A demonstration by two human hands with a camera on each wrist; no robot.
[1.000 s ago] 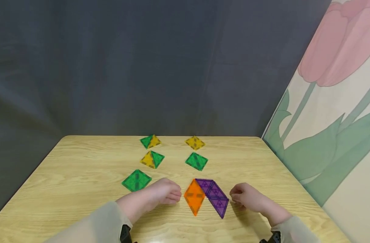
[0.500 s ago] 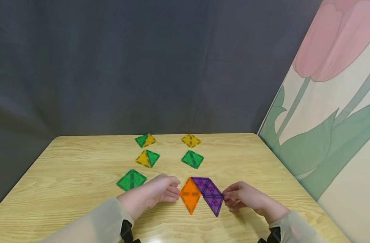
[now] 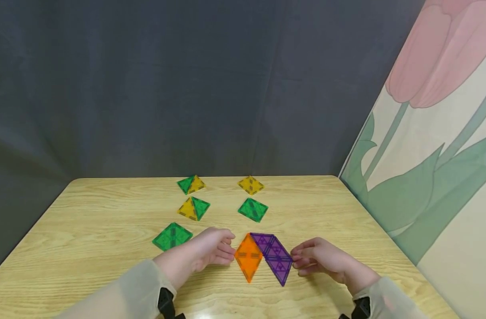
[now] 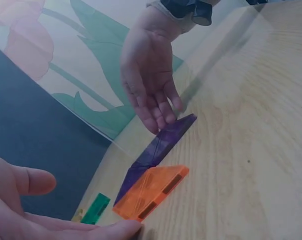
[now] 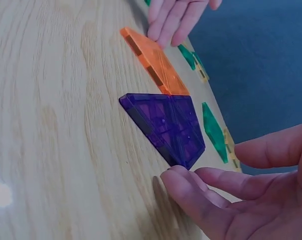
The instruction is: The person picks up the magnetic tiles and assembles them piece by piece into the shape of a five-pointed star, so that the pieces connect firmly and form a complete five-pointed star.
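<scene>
In the head view, an orange rhombus of magnetic tiles lies flat on the table beside a purple three-triangle group of magnetic tiles. The two shapes meet at the top and part lower down. My left hand has its fingers extended, with fingertips right at the orange rhombus's left corner. On the other side, the fingertips of my right hand touch the purple group's right corner. The right wrist view shows that hand's thumb held apart from the purple tiles, with nothing pinched.
A green rhombus lies just beyond my left forearm. Farther back are another green rhombus, a yellow rhombus, and two green-and-yellow rhombuses. A dark curtain hangs behind the table, and a tulip-patterned wall stands at the right.
Both hands have come in against the tiles: the left has straightened its fingers to the orange rhombus, the right has reached the purple corner. The whole view has shifted slightly.
</scene>
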